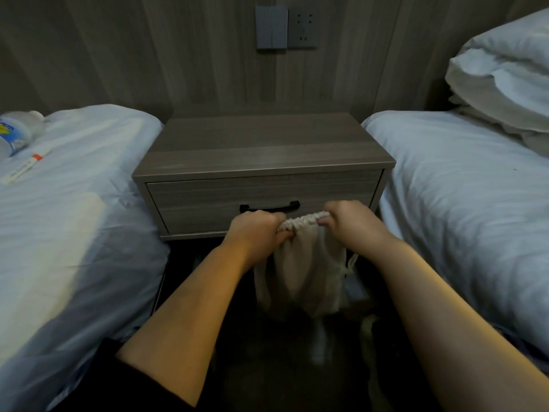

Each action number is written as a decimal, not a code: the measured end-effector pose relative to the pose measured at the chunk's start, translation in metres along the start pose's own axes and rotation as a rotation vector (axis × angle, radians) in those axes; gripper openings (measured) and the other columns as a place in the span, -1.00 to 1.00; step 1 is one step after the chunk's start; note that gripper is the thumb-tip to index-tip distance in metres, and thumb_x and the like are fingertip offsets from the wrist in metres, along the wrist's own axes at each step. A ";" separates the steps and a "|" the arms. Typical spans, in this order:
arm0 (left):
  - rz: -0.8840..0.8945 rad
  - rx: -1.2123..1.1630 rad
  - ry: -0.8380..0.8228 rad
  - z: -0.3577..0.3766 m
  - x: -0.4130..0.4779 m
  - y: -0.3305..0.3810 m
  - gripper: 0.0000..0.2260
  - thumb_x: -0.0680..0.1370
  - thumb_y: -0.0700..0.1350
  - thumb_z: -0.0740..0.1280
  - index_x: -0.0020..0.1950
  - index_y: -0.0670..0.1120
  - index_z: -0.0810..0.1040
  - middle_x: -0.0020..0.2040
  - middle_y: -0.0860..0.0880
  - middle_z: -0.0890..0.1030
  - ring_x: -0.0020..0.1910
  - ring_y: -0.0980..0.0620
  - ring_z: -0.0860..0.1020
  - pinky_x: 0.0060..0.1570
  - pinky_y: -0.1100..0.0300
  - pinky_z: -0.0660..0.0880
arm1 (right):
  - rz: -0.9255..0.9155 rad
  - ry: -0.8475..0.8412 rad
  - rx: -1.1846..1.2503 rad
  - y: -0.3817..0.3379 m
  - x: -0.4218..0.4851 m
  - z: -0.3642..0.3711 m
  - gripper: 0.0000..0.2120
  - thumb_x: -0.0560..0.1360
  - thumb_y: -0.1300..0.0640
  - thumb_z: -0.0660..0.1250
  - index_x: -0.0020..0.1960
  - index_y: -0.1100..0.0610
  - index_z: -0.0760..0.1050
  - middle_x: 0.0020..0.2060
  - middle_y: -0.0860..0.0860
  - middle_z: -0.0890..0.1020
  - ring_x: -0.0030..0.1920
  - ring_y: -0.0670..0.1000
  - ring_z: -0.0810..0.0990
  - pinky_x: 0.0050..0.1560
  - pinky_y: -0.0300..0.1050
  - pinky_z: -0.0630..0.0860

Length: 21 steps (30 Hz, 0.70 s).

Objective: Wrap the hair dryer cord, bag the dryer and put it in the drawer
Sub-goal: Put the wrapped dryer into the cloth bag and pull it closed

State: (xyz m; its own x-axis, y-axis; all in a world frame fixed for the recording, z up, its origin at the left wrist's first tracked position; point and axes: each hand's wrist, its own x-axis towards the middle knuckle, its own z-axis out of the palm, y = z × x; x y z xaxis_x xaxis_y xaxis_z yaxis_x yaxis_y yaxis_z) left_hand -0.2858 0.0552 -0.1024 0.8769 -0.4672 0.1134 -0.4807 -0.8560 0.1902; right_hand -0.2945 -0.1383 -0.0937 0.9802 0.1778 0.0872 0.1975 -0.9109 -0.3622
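Observation:
A cream drawstring bag (300,272) hangs in front of the nightstand, its gathered top stretched between my two hands. My left hand (257,230) grips the left end of the bag's mouth. At the right end, my right hand (347,221) pinches the gathered top. The bag bulges with something inside; the hair dryer and its cord are hidden. A drawstring end dangles at the bag's right side. The drawer (264,203) of the grey wooden nightstand is closed, with its black handle (269,207) just above my left hand.
The nightstand top (261,144) is bare. White-sheeted beds flank it: the left bed (74,203) carries a water bottle (13,135) and a small tube, the right bed (463,188) holds pillows (505,78). A switch and socket (286,26) sit on the wall. The floor below is dark.

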 end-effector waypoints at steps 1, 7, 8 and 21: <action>-0.015 0.000 0.009 0.001 0.001 0.000 -0.76 0.56 0.12 0.19 0.01 -0.02 0.47 -0.07 -0.03 0.59 -0.20 0.07 0.45 -0.22 0.16 0.35 | -0.020 0.049 -0.023 -0.001 -0.001 0.000 -0.67 0.55 0.05 0.21 -0.36 -0.04 0.23 -0.40 -0.09 0.38 -0.32 -0.01 0.39 -0.39 -0.17 0.21; -0.225 -0.107 -0.141 -0.010 0.008 -0.003 -0.62 0.42 0.22 0.35 -0.03 -0.08 0.55 -0.14 -0.01 0.54 -0.12 0.01 0.51 -0.17 0.11 0.44 | -0.086 0.287 -0.112 0.000 -0.006 -0.002 -0.79 0.54 0.00 0.20 -0.23 0.06 0.33 -0.28 0.10 0.57 -0.19 0.21 0.53 -0.27 -0.08 0.28; -0.240 -0.101 -0.156 -0.011 0.008 -0.004 -0.62 0.41 0.21 0.37 -0.05 -0.09 0.57 -0.14 -0.01 0.55 -0.11 0.00 0.52 -0.16 0.11 0.46 | -0.081 0.303 -0.119 0.000 -0.005 -0.002 -0.77 0.52 -0.03 0.21 -0.25 0.05 0.34 -0.26 0.11 0.59 -0.16 0.21 0.55 -0.26 -0.08 0.30; -0.502 -0.794 0.042 -0.007 0.003 -0.004 -0.75 0.54 -0.06 0.31 -0.32 -0.08 0.56 -0.17 -0.20 0.62 -0.11 -0.13 0.58 -0.02 0.00 0.50 | 0.311 -0.140 0.025 0.018 0.004 0.000 -0.44 0.36 -0.22 0.38 -0.51 0.20 0.34 -0.57 0.05 0.40 -0.48 0.03 0.41 -0.39 -0.12 0.31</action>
State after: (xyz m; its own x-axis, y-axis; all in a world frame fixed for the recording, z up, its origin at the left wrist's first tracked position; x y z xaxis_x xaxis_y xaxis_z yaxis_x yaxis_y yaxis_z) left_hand -0.2809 0.0587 -0.0954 0.9896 -0.0625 -0.1299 0.0750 -0.5461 0.8344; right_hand -0.2869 -0.1542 -0.1003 0.9857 -0.0563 -0.1587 -0.1129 -0.9204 -0.3744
